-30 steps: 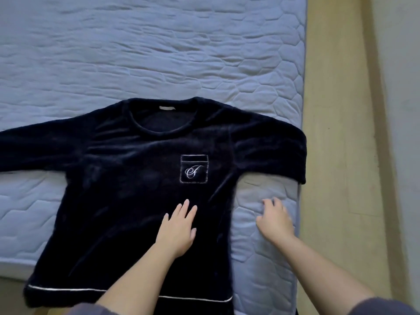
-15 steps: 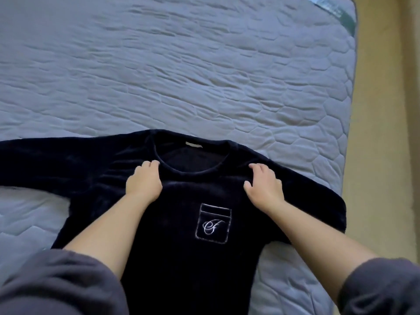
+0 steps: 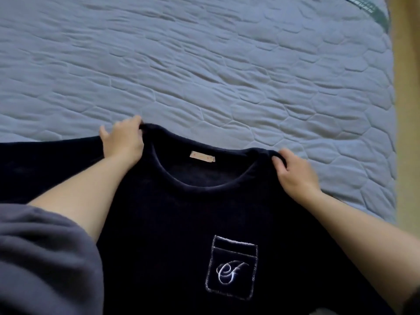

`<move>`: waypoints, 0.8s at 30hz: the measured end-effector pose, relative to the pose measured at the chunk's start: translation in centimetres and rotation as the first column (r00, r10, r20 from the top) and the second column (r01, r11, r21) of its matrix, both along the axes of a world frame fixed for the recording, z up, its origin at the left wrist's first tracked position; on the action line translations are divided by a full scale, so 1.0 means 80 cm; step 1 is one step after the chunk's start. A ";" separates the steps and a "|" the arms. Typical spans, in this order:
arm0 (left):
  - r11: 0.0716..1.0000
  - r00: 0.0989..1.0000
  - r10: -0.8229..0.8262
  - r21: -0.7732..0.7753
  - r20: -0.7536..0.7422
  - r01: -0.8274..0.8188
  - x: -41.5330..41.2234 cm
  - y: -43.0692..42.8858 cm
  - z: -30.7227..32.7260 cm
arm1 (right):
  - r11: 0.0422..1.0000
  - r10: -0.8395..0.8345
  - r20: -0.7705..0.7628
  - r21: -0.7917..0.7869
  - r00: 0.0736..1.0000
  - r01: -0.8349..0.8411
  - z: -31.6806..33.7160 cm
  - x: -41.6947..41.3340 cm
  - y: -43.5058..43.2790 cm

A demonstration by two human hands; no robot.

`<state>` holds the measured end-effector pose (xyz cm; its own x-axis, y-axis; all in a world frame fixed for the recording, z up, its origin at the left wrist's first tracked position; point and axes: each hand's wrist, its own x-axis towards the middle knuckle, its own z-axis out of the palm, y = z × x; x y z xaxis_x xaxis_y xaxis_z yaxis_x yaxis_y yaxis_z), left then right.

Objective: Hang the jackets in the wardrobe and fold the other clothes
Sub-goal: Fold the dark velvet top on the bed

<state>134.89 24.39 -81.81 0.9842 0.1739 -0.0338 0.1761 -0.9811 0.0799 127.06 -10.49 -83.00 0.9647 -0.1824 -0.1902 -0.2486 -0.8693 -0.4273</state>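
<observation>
Head view, single frame.

Item 1: a dark navy sweater (image 3: 177,235) lies front side up on a pale blue quilted mattress (image 3: 204,64). The garment fills the lower half of the frame, with its round neckline toward the frame centre. One sleeve runs off the left edge. A small beige neck label (image 3: 202,156) shows inside the back of the collar. A chest pocket (image 3: 231,267), outlined in white stitching and carrying a white script monogram, sits at lower centre-right.

Item 2: the left hand (image 3: 122,139), at centre-left, grips the sweater's shoulder edge just left of the collar. Its fingers are curled over the top edge of the fabric, which is bunched into a small peak there. One finger on the outer side stands away from the rest.

Item 3: the right hand (image 3: 295,173), at centre-right, holds the opposite shoulder edge just right of the collar. The fingers are curled down onto the fabric and the thumb is tucked against it. Whether fabric passes beneath the fingertips cannot be told.

Item 4: both forearms are bare. A grey sleeve (image 3: 45,258), pushed up, occupies the lower left corner.

Item 5: a green tag (image 3: 372,10) lies at the mattress corner, upper right. A tan floor strip (image 3: 406,110) runs down the right edge of the frame.
</observation>
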 end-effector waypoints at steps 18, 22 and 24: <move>0.965 0.978 0.205 -0.175 0.050 -0.193 -0.045 -0.043 -0.065 | 0.976 -0.005 -0.109 -0.217 0.994 -0.019 -0.035 0.016 -0.020; 0.965 0.979 0.159 -0.189 -0.123 -0.181 -0.126 -0.119 -0.044 | 0.995 -0.055 -0.222 -0.091 0.973 0.036 -0.007 -0.025 -0.077; 0.976 0.978 0.059 -0.193 -0.198 -0.097 -0.163 -0.176 -0.036 | 1.000 -0.004 -0.298 -0.018 0.955 -0.002 0.001 -0.061 -0.118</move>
